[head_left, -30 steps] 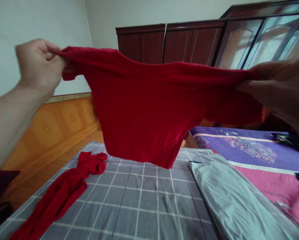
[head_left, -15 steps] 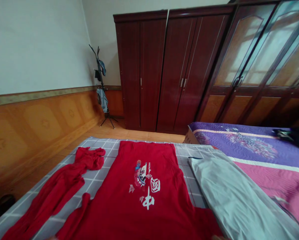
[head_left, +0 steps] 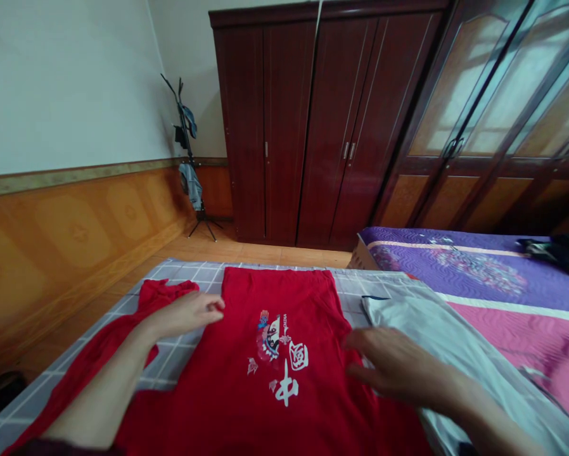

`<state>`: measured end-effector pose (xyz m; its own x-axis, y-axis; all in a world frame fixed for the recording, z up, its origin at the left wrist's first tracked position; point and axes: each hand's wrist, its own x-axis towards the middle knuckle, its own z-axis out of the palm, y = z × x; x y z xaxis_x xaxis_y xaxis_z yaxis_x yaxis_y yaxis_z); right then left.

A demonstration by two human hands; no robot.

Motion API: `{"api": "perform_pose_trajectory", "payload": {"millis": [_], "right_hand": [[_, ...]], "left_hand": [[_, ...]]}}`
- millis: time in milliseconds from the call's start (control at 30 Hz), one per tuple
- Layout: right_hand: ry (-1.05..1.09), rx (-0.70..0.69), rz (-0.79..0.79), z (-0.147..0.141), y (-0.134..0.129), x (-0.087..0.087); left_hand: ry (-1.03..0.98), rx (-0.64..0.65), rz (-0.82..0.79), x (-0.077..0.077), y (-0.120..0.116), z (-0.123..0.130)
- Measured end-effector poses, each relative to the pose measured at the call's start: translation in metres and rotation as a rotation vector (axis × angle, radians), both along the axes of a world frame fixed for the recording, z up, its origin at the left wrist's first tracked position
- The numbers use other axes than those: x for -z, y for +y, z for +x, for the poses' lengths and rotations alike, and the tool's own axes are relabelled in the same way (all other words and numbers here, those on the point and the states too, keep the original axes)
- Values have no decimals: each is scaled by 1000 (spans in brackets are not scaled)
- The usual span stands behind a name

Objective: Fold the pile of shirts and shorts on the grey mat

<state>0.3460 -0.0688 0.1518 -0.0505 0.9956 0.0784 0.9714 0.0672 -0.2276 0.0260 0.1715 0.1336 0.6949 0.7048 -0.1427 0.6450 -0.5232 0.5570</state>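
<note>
A red shirt (head_left: 237,392) with a printed figure and white characters lies spread flat across the grey checked bed cover (head_left: 170,354). Over its upper left edge is my left hand (head_left: 194,311), fingers curled with a gap to the thumb and nothing visible between them. My right hand (head_left: 384,361) hovers by the shirt's right edge, fingers apart and empty, slightly blurred. Left of the shirt lies a bunched red garment (head_left: 94,348), partly behind my left forearm. A pale grey garment (head_left: 422,323) lies to the right, partly covered by my right arm.
A second bed with a purple and pink cover (head_left: 484,266) stands at the right, dark clothing on it. Dark red wardrobes (head_left: 275,126) line the back wall. A coat stand (head_left: 188,142) with hanging items is in the back left corner.
Both hands have come up from the bottom edge of the view to the two sides of the shirt. The shirt's left sleeve area now lies flatter.
</note>
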Motion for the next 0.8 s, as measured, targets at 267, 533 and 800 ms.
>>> {"api": "perform_pose_trajectory", "payload": {"millis": [267, 533, 800], "right_hand": [[53, 555, 2, 53, 167, 33], [32, 856, 135, 88, 196, 135], [165, 835, 285, 111, 210, 162]], "left_hand": [[-36, -600, 188, 75, 105, 86], [10, -824, 300, 127, 122, 77], [42, -799, 289, 140, 140, 79]]}}
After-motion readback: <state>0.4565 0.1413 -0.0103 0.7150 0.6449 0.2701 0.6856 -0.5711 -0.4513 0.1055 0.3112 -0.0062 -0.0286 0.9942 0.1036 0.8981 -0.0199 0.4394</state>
